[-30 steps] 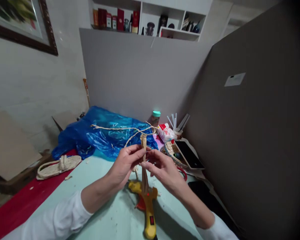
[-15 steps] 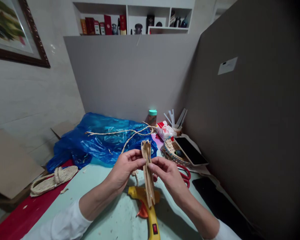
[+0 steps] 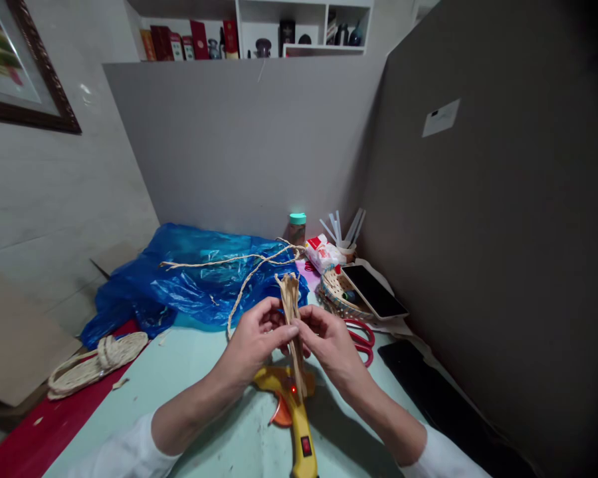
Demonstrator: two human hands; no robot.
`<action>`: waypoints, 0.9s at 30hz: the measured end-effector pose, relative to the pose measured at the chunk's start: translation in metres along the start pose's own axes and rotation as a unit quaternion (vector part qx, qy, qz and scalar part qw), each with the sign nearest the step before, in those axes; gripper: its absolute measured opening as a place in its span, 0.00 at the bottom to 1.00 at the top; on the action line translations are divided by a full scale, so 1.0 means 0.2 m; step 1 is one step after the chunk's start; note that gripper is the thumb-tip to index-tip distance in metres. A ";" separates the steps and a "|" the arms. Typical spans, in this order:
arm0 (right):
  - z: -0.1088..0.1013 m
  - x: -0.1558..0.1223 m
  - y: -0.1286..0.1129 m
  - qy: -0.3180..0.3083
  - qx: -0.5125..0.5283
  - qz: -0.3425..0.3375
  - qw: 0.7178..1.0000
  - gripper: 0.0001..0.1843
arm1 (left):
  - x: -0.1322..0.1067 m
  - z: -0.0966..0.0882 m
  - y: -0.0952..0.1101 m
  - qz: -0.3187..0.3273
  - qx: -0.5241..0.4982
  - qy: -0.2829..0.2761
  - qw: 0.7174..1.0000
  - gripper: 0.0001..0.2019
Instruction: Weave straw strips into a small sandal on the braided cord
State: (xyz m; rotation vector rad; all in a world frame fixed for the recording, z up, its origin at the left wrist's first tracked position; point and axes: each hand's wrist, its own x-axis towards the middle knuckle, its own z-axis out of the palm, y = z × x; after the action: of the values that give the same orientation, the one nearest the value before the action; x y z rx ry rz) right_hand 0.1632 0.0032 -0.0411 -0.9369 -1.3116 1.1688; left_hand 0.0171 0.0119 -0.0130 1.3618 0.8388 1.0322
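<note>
Grey partition boards are closing in a pale green counter (image 3: 199, 358). Both hands are meeting above a yellow glue gun (image 3: 299, 425). The left hand (image 3: 252, 340) and right hand (image 3: 329, 345) are each pinching a straw bundle (image 3: 290, 299) at its middle, holding it upright. A braided cord (image 3: 219, 261) is looping from near the left hand across a blue bag (image 3: 179, 285). The bundle is looking light, dry and brittle, its loose strips likely to splay or crack. Gripping it mid-length, where the strips are lying together, seems safest. A basket (image 3: 335, 287), phone (image 3: 373, 292) and scissors (image 3: 361, 338) are lying to the right.
</note>
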 end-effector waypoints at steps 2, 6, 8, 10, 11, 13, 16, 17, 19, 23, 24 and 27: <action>-0.01 0.01 0.01 0.003 0.004 0.004 1.000 0.13 | 0.00 0.00 0.01 -0.007 0.000 0.002 1.000 0.15; -0.03 0.01 0.01 -0.015 0.039 0.009 0.999 0.12 | 0.02 -0.03 0.02 -0.036 -0.040 -0.021 0.998 0.14; -0.04 0.00 0.00 -0.028 0.069 0.010 0.997 0.11 | 0.03 -0.04 0.01 -0.042 -0.058 -0.028 0.997 0.13; -0.04 0.00 -0.01 -0.038 0.090 0.013 0.995 0.12 | 0.03 -0.04 0.00 -0.047 -0.077 -0.031 0.995 0.13; -0.04 0.00 -0.02 -0.041 0.096 0.016 0.994 0.12 | 0.03 -0.04 0.00 -0.050 -0.090 -0.034 0.994 0.13; -0.04 0.00 -0.03 -0.045 0.118 0.021 0.992 0.12 | 0.04 -0.04 -0.01 -0.054 -0.115 -0.040 0.991 0.12; -0.03 0.00 -0.04 -0.041 0.163 0.030 0.985 0.12 | 0.03 -0.05 -0.01 -0.046 -0.136 -0.039 0.989 0.11; -0.03 0.00 -0.04 -0.038 0.173 0.033 0.984 0.12 | 0.03 -0.05 -0.01 -0.044 -0.135 -0.036 0.989 0.11; -0.03 -0.01 -0.04 -0.033 0.179 0.039 0.983 0.12 | 0.03 -0.05 0.00 -0.040 -0.126 -0.030 0.991 0.10; -0.04 -0.01 -0.03 -0.032 0.172 0.055 0.983 0.12 | 0.03 -0.04 0.00 -0.022 -0.083 -0.004 0.996 0.12; -0.04 -0.01 -0.03 -0.030 0.161 0.051 0.985 0.12 | 0.03 -0.03 0.00 -0.013 -0.067 0.011 0.998 0.14; -0.02 -0.01 -0.05 -0.022 0.096 0.021 0.995 0.11 | 0.03 -0.03 0.00 0.008 -0.011 0.058 0.998 0.16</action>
State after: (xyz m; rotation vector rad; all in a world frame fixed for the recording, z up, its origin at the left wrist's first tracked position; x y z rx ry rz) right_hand 0.1693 -0.0010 -0.0322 -0.8057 -1.1956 1.3298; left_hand 0.0143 0.0195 -0.0133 1.3014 0.9012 1.1387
